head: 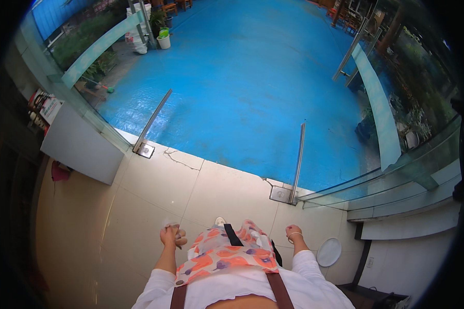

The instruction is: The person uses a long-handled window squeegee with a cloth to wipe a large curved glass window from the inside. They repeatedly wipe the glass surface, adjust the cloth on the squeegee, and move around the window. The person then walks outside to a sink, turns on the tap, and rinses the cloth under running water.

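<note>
My left hand [172, 235] is closed around a small bundle that looks like translucent plastic and something tan; what it is cannot be made out. My right hand [294, 234] is curled at my side, with a thin bracelet on the wrist and nothing visible in it. Between the hands hangs a patterned apron [216, 258] with orange and purple shapes and dark brown straps, worn over a white top. The tip of one light shoe [220, 221] shows past its edge.
Two open glass doors with metal handles [350, 54] flank a blue floor [247, 96]. A grey panel [83, 141] stands at left, a white round lid or dish [329, 252] at right. Beyond are a white bucket [164, 41], a filled sack [138, 34] and plants.
</note>
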The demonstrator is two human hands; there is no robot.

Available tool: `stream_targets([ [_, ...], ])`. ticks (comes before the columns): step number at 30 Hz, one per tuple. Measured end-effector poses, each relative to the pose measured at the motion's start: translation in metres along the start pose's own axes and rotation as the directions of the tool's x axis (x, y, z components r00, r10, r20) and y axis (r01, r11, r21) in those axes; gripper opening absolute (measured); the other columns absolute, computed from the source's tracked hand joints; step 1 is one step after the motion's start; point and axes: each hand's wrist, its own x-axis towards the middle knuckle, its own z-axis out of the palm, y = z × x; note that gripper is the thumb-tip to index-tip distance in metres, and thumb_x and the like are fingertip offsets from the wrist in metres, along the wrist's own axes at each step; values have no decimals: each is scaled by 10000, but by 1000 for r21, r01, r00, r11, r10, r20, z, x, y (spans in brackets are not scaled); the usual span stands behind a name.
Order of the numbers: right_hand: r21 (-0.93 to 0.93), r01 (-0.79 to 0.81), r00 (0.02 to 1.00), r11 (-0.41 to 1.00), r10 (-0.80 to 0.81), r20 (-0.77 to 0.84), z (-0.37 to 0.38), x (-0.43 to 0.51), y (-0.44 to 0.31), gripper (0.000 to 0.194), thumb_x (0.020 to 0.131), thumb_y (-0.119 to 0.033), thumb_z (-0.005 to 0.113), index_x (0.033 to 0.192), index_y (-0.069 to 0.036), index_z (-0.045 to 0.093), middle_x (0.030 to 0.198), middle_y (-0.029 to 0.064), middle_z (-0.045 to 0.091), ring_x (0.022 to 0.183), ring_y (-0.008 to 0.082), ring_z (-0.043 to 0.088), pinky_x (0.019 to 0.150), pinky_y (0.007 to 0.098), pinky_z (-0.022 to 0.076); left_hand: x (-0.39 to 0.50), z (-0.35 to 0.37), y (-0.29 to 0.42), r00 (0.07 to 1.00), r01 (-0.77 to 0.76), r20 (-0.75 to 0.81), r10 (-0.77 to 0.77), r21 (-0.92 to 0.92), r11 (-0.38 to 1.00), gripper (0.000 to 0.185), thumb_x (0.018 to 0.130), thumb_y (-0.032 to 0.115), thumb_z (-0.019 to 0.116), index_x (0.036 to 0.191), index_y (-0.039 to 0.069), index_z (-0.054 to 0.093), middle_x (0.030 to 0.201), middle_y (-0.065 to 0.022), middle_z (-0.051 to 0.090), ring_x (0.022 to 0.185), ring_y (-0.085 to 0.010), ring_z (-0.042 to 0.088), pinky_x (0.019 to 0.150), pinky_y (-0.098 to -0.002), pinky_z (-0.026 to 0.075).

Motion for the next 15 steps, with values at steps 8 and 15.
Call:
stream_targets([
  [8, 473, -459, 888, 752, 413, 203, 23, -35, -15, 208, 838, -209, 543, 772, -43, 650, 682, 96, 659, 576, 187, 667, 557, 322, 527, 108, 203, 192, 970, -160, 213, 117, 199, 967, 370, 832, 278, 572, 1073, -3, 594, 969, -133, 655, 841, -226, 623, 730, -349, 512],
  [15, 36, -216, 933, 976, 195, 303, -77, 131, -134, 288, 811, -289, 556, 845, -41, 698, 750, 105, 687, 642, 217, 665, 638, 372, 533, 159, 322, 211, 981, -185, 89, 173, 152, 971, 412, 831, 270, 605, 1108, -34, 586, 957, -131, 664, 827, -273, 645, 736, -362, 527],
])
